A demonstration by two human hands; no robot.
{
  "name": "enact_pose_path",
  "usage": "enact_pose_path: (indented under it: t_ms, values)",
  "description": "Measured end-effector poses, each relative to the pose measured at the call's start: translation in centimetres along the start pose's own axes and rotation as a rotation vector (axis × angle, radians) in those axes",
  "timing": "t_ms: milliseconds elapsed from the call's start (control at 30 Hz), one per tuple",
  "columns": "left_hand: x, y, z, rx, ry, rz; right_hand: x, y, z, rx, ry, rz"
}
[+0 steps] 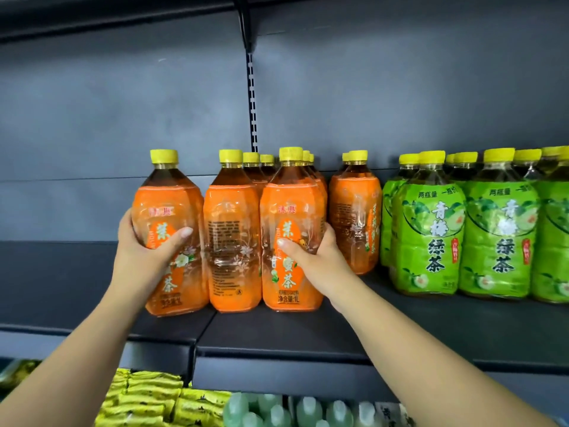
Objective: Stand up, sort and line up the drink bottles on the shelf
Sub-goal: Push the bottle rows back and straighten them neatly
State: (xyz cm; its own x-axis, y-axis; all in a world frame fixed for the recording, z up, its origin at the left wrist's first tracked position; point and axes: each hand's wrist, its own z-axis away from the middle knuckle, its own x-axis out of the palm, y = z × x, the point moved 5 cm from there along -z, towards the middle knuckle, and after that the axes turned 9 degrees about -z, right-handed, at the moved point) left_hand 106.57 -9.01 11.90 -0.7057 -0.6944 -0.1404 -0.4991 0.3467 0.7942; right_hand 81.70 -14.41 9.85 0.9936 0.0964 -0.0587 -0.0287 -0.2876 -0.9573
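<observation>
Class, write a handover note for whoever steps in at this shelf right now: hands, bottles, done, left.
Left hand grips the leftmost orange bottle, which tilts slightly. Right hand grips the third orange bottle, upright, label forward.
The second orange bottle stands between them, back label out; a fourth sits further back.
Done: green bottles lined up on the right.
Left: straighten, face and align the orange front row.

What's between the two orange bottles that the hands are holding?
In the head view, one orange bottle with its back label facing out stands between the left-held bottle and the right-held bottle.
</observation>
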Motion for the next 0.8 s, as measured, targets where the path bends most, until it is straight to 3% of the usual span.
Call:
enact_pose_path:
  t_ms: [300,467,567,667,800]
  values:
    - [5.0,2.6,2.6,0.060,-0.110,0.102,-6.6,-0.1,2.5,-0.050,0.132,-0.019]
    - [7.5,3.6,3.6,0.012,-0.194,0.154,-9.3,-1.4,4.0,-0.040,0.163,0.135]
    - [7.1,4.4,2.5,-0.031,-0.264,0.139,-10.0,-4.6,4.7,-0.137,0.192,0.241]
    - [5.1,6.2,-1.9,0.104,-0.149,0.071,-10.3,-10.5,4.3,-0.348,0.305,0.428]
    - [4.6,9.6,-9.2,0.287,-0.236,-0.005,-7.5,-17.4,0.0,-0.379,0.125,0.623]
